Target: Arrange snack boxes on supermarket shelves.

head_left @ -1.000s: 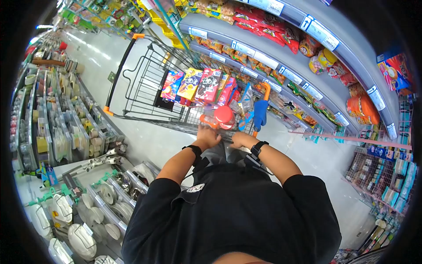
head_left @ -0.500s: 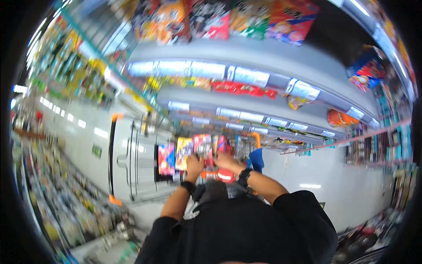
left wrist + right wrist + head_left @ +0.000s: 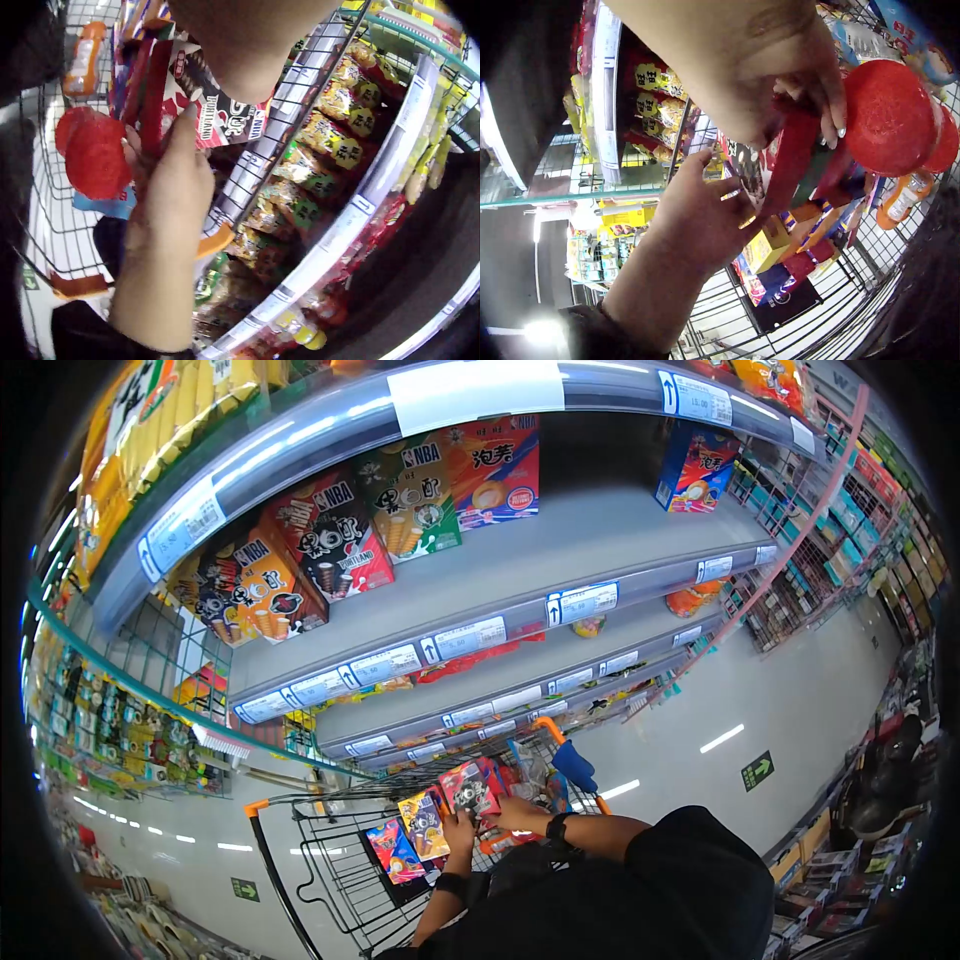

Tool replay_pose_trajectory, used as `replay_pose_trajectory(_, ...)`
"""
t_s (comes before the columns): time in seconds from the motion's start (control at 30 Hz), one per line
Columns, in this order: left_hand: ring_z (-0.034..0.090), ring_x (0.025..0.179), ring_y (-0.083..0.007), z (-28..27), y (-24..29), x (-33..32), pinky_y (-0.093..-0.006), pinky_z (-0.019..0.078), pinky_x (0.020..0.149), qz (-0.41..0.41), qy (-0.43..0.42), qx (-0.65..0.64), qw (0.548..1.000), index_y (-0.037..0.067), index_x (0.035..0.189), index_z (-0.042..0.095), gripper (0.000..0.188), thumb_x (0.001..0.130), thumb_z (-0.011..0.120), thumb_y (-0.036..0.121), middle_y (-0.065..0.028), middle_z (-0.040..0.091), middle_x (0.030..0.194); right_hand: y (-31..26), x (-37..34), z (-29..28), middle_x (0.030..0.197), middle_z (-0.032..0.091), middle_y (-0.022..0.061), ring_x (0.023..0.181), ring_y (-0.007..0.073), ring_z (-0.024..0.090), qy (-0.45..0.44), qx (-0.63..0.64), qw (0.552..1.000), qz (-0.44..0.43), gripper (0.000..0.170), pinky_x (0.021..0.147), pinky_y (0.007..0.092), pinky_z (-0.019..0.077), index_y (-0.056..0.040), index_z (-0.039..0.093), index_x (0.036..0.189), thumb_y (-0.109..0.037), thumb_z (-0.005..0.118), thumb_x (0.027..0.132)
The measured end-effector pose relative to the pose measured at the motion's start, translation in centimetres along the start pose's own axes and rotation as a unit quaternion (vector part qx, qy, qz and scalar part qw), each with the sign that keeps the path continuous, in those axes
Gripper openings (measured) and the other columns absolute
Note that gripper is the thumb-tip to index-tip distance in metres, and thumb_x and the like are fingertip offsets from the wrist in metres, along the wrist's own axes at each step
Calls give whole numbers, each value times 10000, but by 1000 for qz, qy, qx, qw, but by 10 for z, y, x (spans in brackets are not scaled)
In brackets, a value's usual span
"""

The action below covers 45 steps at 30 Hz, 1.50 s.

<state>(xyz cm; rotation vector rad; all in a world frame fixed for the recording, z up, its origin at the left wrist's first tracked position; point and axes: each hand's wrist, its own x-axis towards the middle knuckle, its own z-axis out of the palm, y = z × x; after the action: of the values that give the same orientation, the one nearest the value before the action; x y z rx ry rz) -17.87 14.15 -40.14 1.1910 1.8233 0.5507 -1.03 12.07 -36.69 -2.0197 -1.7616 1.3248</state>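
A red and black snack box (image 3: 468,788) stands among other boxes in the shopping cart. My left hand (image 3: 460,832) holds its lower left edge; the right wrist view shows that hand's fingers (image 3: 739,217) along the box's side. On the opposite side my right hand (image 3: 522,815) grips the box, its thumb against the printed front in the left wrist view. Beside it stand a yellow box (image 3: 425,825) and a blue and red box (image 3: 394,850). Near the right hand is a large red-lidded jar (image 3: 891,116), with an orange bottle (image 3: 905,199) close by.
The cart's wire side (image 3: 320,860) surrounds the goods, and a blue cloth-like piece (image 3: 573,763) hangs at its orange corner. Ahead rises a store shelf (image 3: 590,545) with price labels and several similar snack boxes (image 3: 325,535). Aisle floor (image 3: 690,720) lies to the right.
My hands moved from the cart's near side, by the red-lidded jar, forward onto the red and black box. The head view has lifted, bringing the upper shelf into sight.
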Motion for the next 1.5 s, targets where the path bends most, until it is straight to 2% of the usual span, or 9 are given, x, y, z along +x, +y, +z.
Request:
replay_pose_trajectory(0.2,609,782,-287,4,56,-17,-389,464,709,99,54,-91,989,-48,915,522,390,815,613,317,-189,615,809,5,-33,-31,880,663,180,801,323,655,154,142,976,-63,585,692,385,512,-3,529,1039,-479,699,744)
replay_pose_trajectory(0.47,538,475,-161,40,99,-105,-257,451,503,60,-143,-269,951,-37,870,557,305,848,589,265,-87,587,655,27,-135,-99,873,633,174,769,352,636,233,156,950,-138,467,663,394,501,-54,493,1080,-331,704,769)
replay_pose_trajectory(0.6,546,1060,-213,84,137,-149,-353,452,920,107,-260,-478,832,36,1245,427,381,944,468,266,-110,573,1124,22,-207,-150,1058,593,194,947,350,595,341,106,898,-258,480,786,407,485,-42,508,1152,-223,705,753)
replay_pose_trajectory(0.7,462,1157,-215,76,207,-221,-395,398,966,157,-294,-502,798,118,1375,235,599,906,559,300,-73,452,1249,35,-243,-178,1079,595,161,950,341,591,425,19,836,-348,530,803,402,483,-48,526,1169,-201,732,705)
replay_pose_trajectory(0.77,470,1185,-243,81,221,-235,-414,394,991,174,-317,-516,777,78,1358,298,612,876,580,327,-110,476,1269,32,-276,-202,1106,586,153,977,343,578,467,-42,782,-410,565,838,408,472,-55,530,1179,-197,747,677)
replay_pose_trajectory(0.93,481,1201,-281,63,265,-285,-427,373,1029,254,-367,-552,704,11,1347,352,684,836,544,423,-175,455,1325,0,-364,-293,1208,512,167,1122,350,491,317,-88,746,-579,643,909,442,414,-49,494,1240,-275,730,686)
replay_pose_trajectory(1.03,465,1215,-333,57,289,-321,-465,371,1031,292,-337,-531,720,3,1370,306,754,811,572,433,-196,440,1329,-21,-448,-353,1158,553,183,1055,348,543,238,-2,649,-723,629,881,441,437,-9,460,1269,-270,692,745)
replay_pose_trajectory(1.13,452,1221,-376,77,282,-313,-483,375,1025,258,-435,-541,672,-3,1380,280,763,813,571,417,-208,429,1337,-18,-512,-365,1145,555,182,1042,345,545,91,96,553,-823,610,871,439,439,-11,460,1260,-266,683,752)
replay_pose_trajectory(1.5,452,1221,-387,87,293,-346,-476,398,1007,272,-437,-485,707,-4,1361,307,716,815,554,387,-195,449,1314,-9,-540,-347,1099,561,177,993,336,551,-119,200,445,-865,540,835,431,446,-16,462,1225,-250,649,777)
